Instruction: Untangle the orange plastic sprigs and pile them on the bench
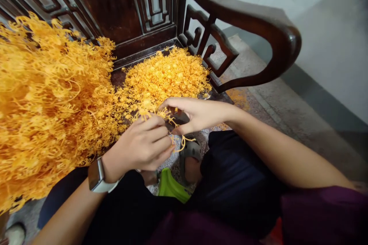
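My left hand [148, 143], with a watch on its wrist, is closed around some yellow stringy plastic flower pieces [182, 143]. Their thin curled strands stick out past the fingers. Facing it, my right hand [194, 113] has thumb and fingers apart in a curve, close to the same strands. Its fingertips are partly hidden, but no firm grip shows. Just beyond both hands lies a heap of small yellow flower heads [166, 74] on the dark wooden bench seat [117, 78]. A much larger pile of longer-stranded yellow pieces [57, 103] rises to the left.
The bench has a carved wooden back [107, 4] and a curved armrest [253, 26] at the right. Below my hands, a bright green plastic object [172, 187] stands between my legs, beside a grey clog [191, 151]. Yellow bits lie on the floor [240, 97] past the armrest.
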The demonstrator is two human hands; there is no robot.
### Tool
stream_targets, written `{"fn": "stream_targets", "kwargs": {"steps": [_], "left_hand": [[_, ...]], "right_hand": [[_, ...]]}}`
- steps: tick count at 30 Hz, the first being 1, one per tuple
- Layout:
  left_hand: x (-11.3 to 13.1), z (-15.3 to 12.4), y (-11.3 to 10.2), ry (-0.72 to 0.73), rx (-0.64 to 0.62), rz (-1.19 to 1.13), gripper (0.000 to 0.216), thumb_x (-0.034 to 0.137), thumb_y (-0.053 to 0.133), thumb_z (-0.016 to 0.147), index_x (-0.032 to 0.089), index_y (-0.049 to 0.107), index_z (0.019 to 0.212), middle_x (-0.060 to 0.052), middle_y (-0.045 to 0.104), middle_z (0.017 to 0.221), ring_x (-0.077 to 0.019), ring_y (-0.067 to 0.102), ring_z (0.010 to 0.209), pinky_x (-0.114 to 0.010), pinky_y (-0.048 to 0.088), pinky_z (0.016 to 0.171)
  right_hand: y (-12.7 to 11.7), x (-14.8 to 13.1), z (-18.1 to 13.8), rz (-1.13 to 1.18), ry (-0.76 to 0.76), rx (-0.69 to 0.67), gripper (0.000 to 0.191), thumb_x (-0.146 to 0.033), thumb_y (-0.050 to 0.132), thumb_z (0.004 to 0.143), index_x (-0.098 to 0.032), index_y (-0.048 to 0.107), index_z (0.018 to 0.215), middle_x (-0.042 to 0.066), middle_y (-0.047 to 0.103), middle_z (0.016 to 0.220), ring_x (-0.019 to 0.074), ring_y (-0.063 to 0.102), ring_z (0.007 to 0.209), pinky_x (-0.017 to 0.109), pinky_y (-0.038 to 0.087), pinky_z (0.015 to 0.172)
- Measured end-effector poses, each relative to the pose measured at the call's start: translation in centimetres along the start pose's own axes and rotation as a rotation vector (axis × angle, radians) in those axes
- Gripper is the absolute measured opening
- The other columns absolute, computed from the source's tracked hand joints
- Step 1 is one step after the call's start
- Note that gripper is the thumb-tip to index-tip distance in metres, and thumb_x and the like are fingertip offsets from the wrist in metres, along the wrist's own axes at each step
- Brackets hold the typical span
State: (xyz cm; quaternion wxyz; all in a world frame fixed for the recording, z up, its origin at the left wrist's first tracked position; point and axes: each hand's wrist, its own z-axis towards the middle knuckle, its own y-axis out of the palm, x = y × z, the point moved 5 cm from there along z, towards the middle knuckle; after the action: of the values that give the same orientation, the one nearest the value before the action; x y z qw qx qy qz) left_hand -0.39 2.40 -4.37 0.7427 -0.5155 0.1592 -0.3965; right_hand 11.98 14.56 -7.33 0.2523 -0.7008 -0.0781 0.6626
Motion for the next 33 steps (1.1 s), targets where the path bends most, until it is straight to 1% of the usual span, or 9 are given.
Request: {"fn": "stream_targets", "kwargs": {"steps": [3,5,8,13,18,23,26,30,33], "left_hand": [[0.7,0.2,0.1,0.017,0.017,-0.029,0.017,0.020,0.071,0.092,0.019,0.063,0.078,-0.003,0.065,0.073,-0.0245,0.064,0.087,-0.038,0.052,0.072],[1.1,0.4,0.1,0.015,0.030,-0.030,0.019,0.021,0.070,0.091,0.019,0.060,0.075,-0.003,0.064,0.073,-0.0242,0.062,0.083,-0.039,0.051,0.069],[1.5,0.5,0.2,-0.005,0.056,-0.056,0.023,0.020,0.070,0.090,0.019,0.056,0.072,-0.004,0.061,0.072,-0.0228,0.059,0.079,-0.039,0.053,0.070],[1.8,0.6,-0.2,-0.021,0.102,-0.148,0.015,0.013,0.070,0.088,0.020,0.059,0.082,-0.009,0.072,0.092,-0.0316,0.065,0.118,-0.045,0.059,0.095],[1.0,0.0,-2.3,-0.178,0.311,-0.010,0.020,0.016,0.074,0.082,0.022,0.055,0.079,-0.009,0.073,0.116,-0.0377,0.059,0.125,-0.061,0.046,0.100],[-0.2,-1.3,-3.2,-0.379,0.523,0.023,0.008,0.018,0.067,0.086,0.022,0.061,0.085,-0.013,0.049,0.144,-0.0404,0.050,0.131,-0.065,0.044,0.099],[-0.7,-1.4,-2.9,-0.453,0.546,-0.007,0.014,0.017,0.071,0.086,0.022,0.059,0.084,-0.013,0.053,0.132,-0.0339,0.055,0.122,-0.056,0.049,0.093],[-1.9,-1.5,-1.3,-0.593,0.499,-0.293,0.026,0.015,0.070,0.093,0.023,0.047,0.084,-0.003,0.067,0.094,-0.0184,0.065,0.086,-0.039,0.052,0.076],[-3.0,-2.0,0.2,-0.703,0.468,-0.441,0.019,0.025,0.072,0.096,0.023,0.053,0.096,-0.007,0.069,0.105,-0.0208,0.068,0.100,-0.040,0.056,0.085]], "right_hand": [[-0.1,-0.6,-0.1,0.259,-0.060,-0.042,0.053,-0.034,0.083,0.084,-0.017,0.062,0.129,0.007,0.067,0.118,0.0192,0.060,0.102,0.031,0.049,0.087],[0.3,-0.6,0.0,0.438,-0.039,-0.087,0.047,-0.042,0.077,0.092,-0.016,0.063,0.129,0.005,0.068,0.106,0.0158,0.061,0.091,0.030,0.050,0.081],[0.8,-0.6,0.5,0.573,-0.005,-0.050,0.036,-0.047,0.071,0.098,-0.014,0.068,0.114,0.000,0.066,0.089,0.0110,0.057,0.077,0.026,0.047,0.072],[0.8,-0.6,1.4,0.738,-0.017,0.088,0.035,-0.045,0.084,0.087,-0.015,0.067,0.088,-0.004,0.063,0.073,0.0077,0.051,0.064,0.022,0.041,0.060],[-0.2,-0.6,1.0,0.901,0.011,0.254,0.032,-0.040,0.088,0.085,-0.016,0.066,0.084,-0.002,0.069,0.072,0.0090,0.059,0.064,0.022,0.046,0.063],[-0.6,-0.9,0.2,0.972,0.015,0.336,0.031,-0.041,0.086,0.088,-0.017,0.067,0.085,0.001,0.072,0.077,0.0100,0.063,0.068,0.023,0.048,0.064],[-0.8,-1.0,-0.1,0.993,-0.007,0.344,0.030,-0.039,0.086,0.088,-0.017,0.067,0.086,0.002,0.074,0.081,0.0104,0.066,0.071,0.024,0.051,0.068],[-1.2,-0.6,-0.4,1.035,-0.003,0.379,0.029,-0.038,0.086,0.088,-0.018,0.065,0.089,0.001,0.075,0.081,0.0108,0.068,0.069,0.024,0.053,0.067],[-1.2,-0.4,-0.4,1.066,-0.002,0.379,0.027,-0.036,0.085,0.089,-0.018,0.065,0.090,0.003,0.077,0.084,0.0117,0.070,0.072,0.024,0.057,0.071]]}}
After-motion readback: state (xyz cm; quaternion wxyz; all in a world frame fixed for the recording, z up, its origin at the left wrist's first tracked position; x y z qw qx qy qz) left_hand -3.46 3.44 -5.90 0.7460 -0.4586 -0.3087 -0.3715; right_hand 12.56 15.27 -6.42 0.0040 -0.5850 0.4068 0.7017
